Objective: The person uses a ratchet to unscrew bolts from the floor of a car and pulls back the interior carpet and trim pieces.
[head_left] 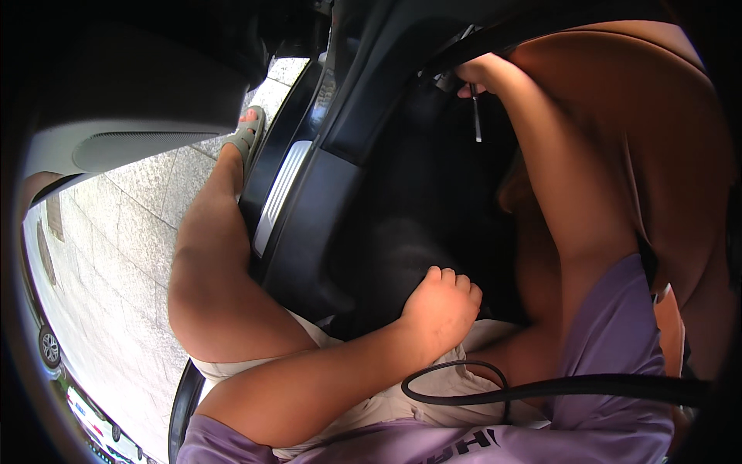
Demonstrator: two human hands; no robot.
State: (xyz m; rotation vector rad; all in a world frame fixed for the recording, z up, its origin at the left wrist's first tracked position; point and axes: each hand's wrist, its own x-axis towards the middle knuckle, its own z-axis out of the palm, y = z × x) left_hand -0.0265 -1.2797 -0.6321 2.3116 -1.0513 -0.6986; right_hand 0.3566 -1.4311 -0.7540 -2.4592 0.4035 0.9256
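The person sits in the open doorway of a car, leaning into the dark footwell (417, 201). The right hand (478, 76) reaches up and forward under the dashboard, fingers closed around the top of a thin metal tool (476, 116). The tool is a slim, straight, dark grey rod, shiny along its length, hanging almost straight down from the hand. Its upper end is hidden in the grip and its lower tip hangs free in front of the black carpet. Whether the hand also touches the dark trim just above it cannot be told.

The left hand (440, 305) is curled into a loose fist, knuckles up, low in the middle of the view, well apart from the tool. It sits just above the beige shorts (371, 410) and seems to hold nothing, though the palm side is hidden.

A black cable (541, 387) loops across the lap below the left hand. The silver sill plate (280, 193) runs along the door opening, and beyond it a foot in a grey sandal (249, 131) rests on grey paving (116, 255). A brown seat (665, 139) fills the right side.
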